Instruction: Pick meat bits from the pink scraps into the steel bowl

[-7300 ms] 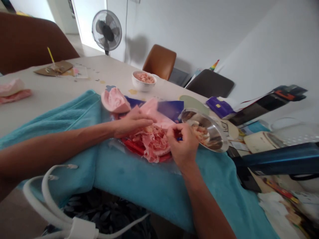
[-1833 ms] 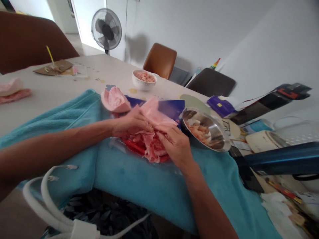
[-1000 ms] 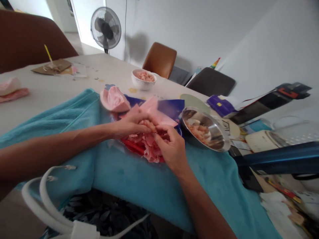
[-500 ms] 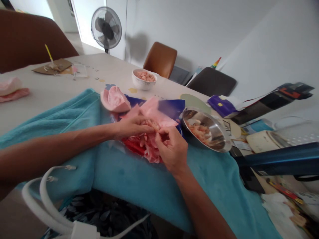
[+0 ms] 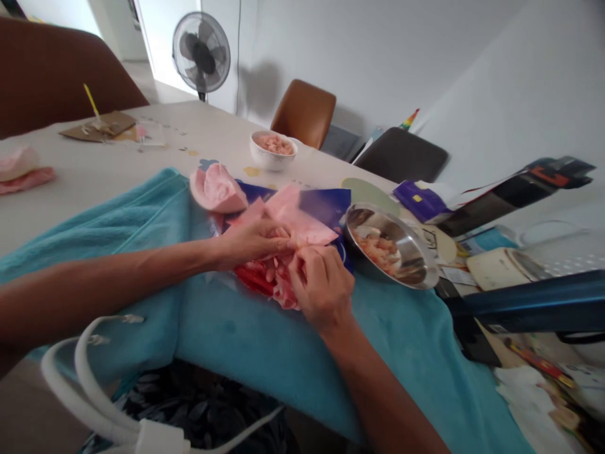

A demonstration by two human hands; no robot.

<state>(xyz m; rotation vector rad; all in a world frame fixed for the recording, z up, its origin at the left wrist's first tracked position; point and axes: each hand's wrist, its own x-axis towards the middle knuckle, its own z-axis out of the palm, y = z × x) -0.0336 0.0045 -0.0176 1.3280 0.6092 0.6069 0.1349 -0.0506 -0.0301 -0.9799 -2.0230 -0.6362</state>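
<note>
Now the left hand (image 5: pixel 243 244) holds a piece of pink fruit (image 5: pixel 282 233) between its thumb and fingers, by the near edge of the table (image 5: pixel 104 170). The right hand (image 5: pixel 324 284) has its thumb and fingertips close together at the end of the fruit, but you cannot tell what they pinch. Torn skin (image 5: pixel 286 294) lies below on a red bag (image 5: pixel 255 279). A metal bowl (image 5: pixel 416 255) sits just to the right, and a white bowl (image 5: pixel 270 160) stands near the far edge

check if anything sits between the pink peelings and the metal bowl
Yes: the right hand is between the pink peelings and the metal bowl, with an edge of the blue sheet also showing there.
</note>
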